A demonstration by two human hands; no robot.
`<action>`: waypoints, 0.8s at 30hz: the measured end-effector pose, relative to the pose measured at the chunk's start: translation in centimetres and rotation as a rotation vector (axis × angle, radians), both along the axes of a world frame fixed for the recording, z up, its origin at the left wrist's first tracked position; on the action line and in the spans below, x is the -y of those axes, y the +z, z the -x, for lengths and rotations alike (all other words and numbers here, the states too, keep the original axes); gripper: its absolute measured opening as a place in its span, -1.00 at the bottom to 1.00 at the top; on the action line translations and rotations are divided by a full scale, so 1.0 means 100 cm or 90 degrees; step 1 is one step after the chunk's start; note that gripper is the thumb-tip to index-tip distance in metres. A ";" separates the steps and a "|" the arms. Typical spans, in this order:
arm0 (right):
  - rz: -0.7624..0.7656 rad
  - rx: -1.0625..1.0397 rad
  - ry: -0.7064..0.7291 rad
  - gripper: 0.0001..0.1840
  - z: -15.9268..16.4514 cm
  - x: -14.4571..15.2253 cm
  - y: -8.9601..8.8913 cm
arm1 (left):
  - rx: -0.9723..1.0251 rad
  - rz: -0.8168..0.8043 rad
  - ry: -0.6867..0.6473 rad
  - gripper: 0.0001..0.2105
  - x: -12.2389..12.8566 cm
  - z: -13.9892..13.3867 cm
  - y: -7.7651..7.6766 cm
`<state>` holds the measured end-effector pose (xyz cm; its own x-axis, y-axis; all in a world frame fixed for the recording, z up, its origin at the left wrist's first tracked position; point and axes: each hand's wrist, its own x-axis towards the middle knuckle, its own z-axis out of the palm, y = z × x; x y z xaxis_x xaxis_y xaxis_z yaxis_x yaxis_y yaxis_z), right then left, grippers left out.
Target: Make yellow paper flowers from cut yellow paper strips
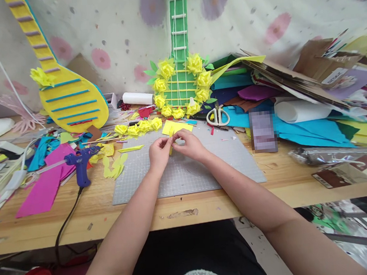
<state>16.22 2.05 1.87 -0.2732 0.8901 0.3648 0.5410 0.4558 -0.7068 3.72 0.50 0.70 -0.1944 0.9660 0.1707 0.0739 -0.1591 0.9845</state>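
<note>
Quietly, over the far half of the grey cutting mat (187, 174), the left hand (159, 153) and right hand (188, 145) pinch one small yellow paper piece (171, 151), its long axis seemingly pointing away from the mat's near edge. Four yellow flowers (144, 126) line its far-left corner, one yellow sheet (178, 126) lies beyond the hands, and gridded surface stretches rightward past the forearm.

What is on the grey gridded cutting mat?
A yellow rectangular paper sheet lies near the mat's far edge, a narrow yellow paper strip at its left edge. The left hand and right hand hold a yellow paper piece above. What the hands and forearms cover cannot be seen.
</note>
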 end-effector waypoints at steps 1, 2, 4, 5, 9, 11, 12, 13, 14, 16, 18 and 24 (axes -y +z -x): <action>-0.006 0.021 0.004 -0.89 0.000 0.002 0.001 | -0.033 -0.005 0.008 -0.83 0.001 0.001 0.000; -0.012 0.039 0.006 -0.86 0.001 0.004 0.003 | -0.064 -0.012 0.018 -0.83 0.001 0.002 0.000; -0.032 0.067 0.000 -0.79 0.001 0.007 0.004 | -0.103 -0.029 0.043 -0.82 0.002 0.004 0.000; -0.043 0.080 -0.005 -0.75 0.002 0.008 0.005 | -0.109 -0.036 0.058 -0.81 0.002 0.005 0.000; -0.048 0.105 -0.019 -0.71 0.002 0.010 0.004 | -0.105 -0.043 0.103 -0.81 0.001 0.008 0.001; -0.037 0.086 -0.012 -0.72 0.001 0.010 0.005 | -0.104 -0.044 0.111 -0.82 0.000 0.010 0.001; -0.030 0.068 -0.006 -0.74 0.000 0.009 0.005 | -0.100 -0.044 0.110 -0.82 -0.001 0.010 0.001; -0.022 0.045 -0.001 -0.75 -0.001 0.009 0.006 | -0.095 -0.043 0.108 -0.82 -0.001 0.010 0.001; -0.014 0.021 0.003 -0.77 -0.002 0.009 0.007 | -0.091 -0.040 0.103 -0.82 -0.001 0.010 0.000; 0.000 -0.029 0.011 -0.79 -0.005 0.007 0.009 | -0.088 -0.029 0.088 -0.80 -0.001 0.010 -0.001; 0.003 -0.067 0.020 -0.81 -0.007 0.006 0.010 | -0.086 -0.021 0.076 -0.79 -0.001 0.008 -0.003; -0.007 -0.066 0.041 -0.85 -0.014 0.004 0.013 | 0.015 0.030 0.035 -0.77 -0.002 0.003 -0.007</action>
